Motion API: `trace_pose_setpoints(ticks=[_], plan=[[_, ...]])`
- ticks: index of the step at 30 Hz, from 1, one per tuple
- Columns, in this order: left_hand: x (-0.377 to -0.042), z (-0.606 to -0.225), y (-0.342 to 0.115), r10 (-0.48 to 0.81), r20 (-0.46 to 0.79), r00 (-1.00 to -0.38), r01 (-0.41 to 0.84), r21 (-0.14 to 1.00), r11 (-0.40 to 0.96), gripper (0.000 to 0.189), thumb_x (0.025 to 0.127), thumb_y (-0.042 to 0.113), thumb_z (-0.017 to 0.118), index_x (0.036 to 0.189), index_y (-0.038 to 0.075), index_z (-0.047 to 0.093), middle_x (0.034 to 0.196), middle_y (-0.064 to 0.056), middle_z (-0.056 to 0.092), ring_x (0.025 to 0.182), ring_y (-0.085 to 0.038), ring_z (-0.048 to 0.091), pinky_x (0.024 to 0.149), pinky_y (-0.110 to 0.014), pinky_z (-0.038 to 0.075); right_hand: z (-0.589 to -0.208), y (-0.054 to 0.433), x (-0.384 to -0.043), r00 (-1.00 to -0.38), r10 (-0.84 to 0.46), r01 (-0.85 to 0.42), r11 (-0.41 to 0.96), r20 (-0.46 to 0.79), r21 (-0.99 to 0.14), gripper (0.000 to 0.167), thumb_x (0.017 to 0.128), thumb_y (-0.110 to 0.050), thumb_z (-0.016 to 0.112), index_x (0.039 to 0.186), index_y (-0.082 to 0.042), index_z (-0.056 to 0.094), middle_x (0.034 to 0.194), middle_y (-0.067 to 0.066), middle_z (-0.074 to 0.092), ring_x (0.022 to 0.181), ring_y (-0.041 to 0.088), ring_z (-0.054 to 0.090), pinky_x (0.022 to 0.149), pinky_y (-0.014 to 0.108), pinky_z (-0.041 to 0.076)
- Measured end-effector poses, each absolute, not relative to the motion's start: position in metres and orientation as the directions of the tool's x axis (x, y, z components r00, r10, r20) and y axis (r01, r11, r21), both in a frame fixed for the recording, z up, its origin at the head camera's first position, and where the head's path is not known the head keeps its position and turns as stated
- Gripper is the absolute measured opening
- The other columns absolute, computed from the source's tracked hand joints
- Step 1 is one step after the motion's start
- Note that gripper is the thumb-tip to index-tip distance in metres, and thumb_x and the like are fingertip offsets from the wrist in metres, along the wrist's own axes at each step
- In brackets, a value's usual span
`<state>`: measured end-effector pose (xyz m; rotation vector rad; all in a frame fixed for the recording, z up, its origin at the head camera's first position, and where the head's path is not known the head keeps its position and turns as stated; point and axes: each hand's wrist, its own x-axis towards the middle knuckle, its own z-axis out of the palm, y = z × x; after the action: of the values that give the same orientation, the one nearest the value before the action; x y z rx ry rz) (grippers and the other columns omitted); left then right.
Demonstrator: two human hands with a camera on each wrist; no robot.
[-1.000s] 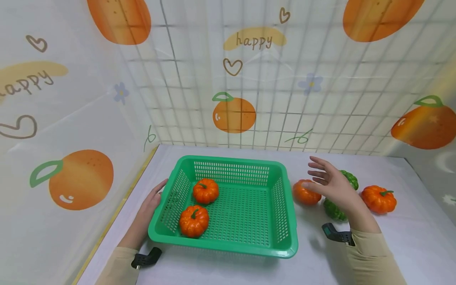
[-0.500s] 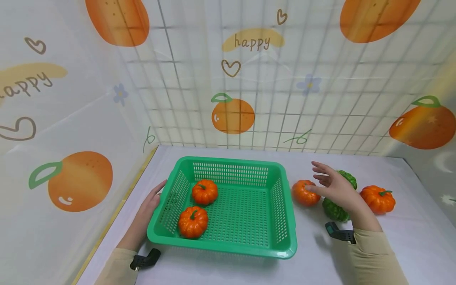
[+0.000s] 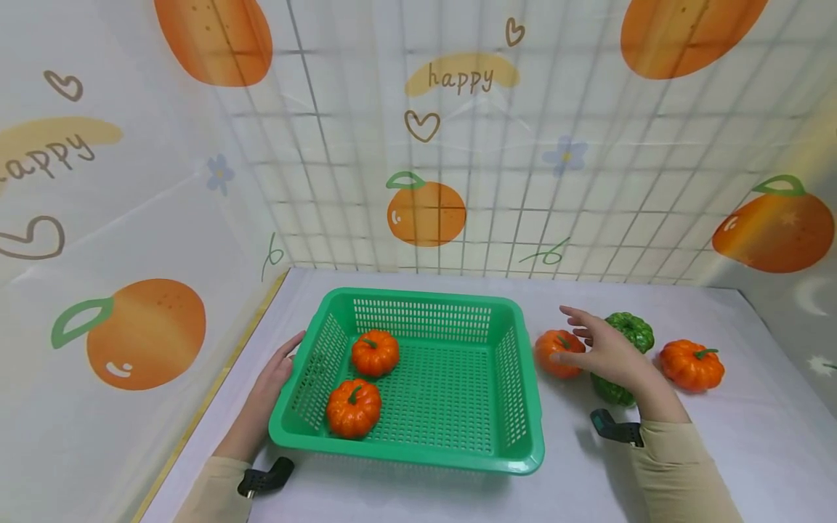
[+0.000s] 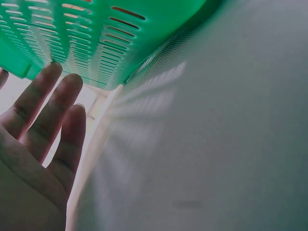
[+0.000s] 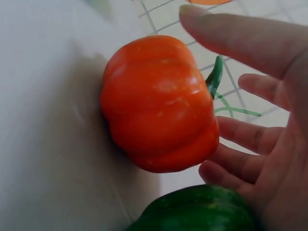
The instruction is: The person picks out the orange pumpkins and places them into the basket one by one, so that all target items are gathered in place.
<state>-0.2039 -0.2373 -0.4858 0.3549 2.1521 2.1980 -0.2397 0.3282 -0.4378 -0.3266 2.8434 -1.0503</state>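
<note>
My left hand [image 3: 269, 386] rests along the left side of a green plastic basket [image 3: 445, 456], fingers straight. In the left wrist view its fingertips [image 4: 67, 86] reach the slotted wall. Two small orange pumpkins, one at the back [image 3: 375, 354] and one in front [image 3: 354, 408], sit in the basket's left half. Beyond its right side, another orange pumpkin [image 3: 549, 350] with a green stem stands on the table. My right hand [image 3: 611, 354] hovers over it, thumb and fingers spread. In the right wrist view that pumpkin [image 5: 159, 103] lies before the spread fingers, ungripped.
Two green pumpkins, one behind [image 3: 633, 331] and one in front [image 3: 612, 391], lie partly hidden under my right hand. Farther right is one more orange pumpkin [image 3: 692, 365]. A printed curtain [image 3: 497, 167] hangs behind the white-covered table [image 3: 549, 479].
My right hand has come lower and a little left, closer to the orange pumpkin beside the basket. The left hand and the basket stay in place.
</note>
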Motion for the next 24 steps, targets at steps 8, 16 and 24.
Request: trace_pose_setpoints(ticks=[8,16,24], plan=[[-0.2052,-0.4845,-0.2375,0.182,0.133,-0.974,0.128,0.991,-0.036,0.051,0.110,0.026,0.028,0.157,0.005,0.021,0.131,0.001,0.060,0.114,-0.017,0.063,0.087,-0.038,0.054,-0.4378,0.3245,-0.2404,-0.969,-0.247,-0.180,0.772,-0.026,-0.609,0.097,0.078,-0.049,0.083,0.153,-0.011,0.036,0.140,0.026,0.047,0.123,0.046,0.047,0.096,0.063,0.042],[-0.2046,-0.4816,-0.2356,0.155,0.095,-0.983,0.098,0.995,0.014,0.049,0.110,0.026,0.028,0.157,0.013,0.027,0.132,-0.002,0.060,0.112,-0.018,0.063,0.087,-0.038,0.054,-0.4400,0.3229,-0.2403,-0.971,-0.234,-0.164,0.800,-0.050,-0.577,0.096,0.075,-0.045,0.086,0.153,-0.014,0.037,0.141,0.023,0.049,0.126,0.042,0.046,0.099,0.065,0.037],[-0.2072,-0.4811,-0.2349,0.153,0.110,-0.982,0.120,0.991,0.058,0.052,0.109,0.025,0.028,0.157,0.006,0.024,0.127,0.004,0.062,0.110,-0.013,0.064,0.085,-0.034,0.055,-0.4389,0.3230,-0.2381,-0.974,-0.222,-0.159,0.812,-0.046,-0.561,0.097,0.076,-0.045,0.085,0.153,-0.012,0.036,0.142,0.025,0.048,0.127,0.045,0.044,0.099,0.067,0.036]])
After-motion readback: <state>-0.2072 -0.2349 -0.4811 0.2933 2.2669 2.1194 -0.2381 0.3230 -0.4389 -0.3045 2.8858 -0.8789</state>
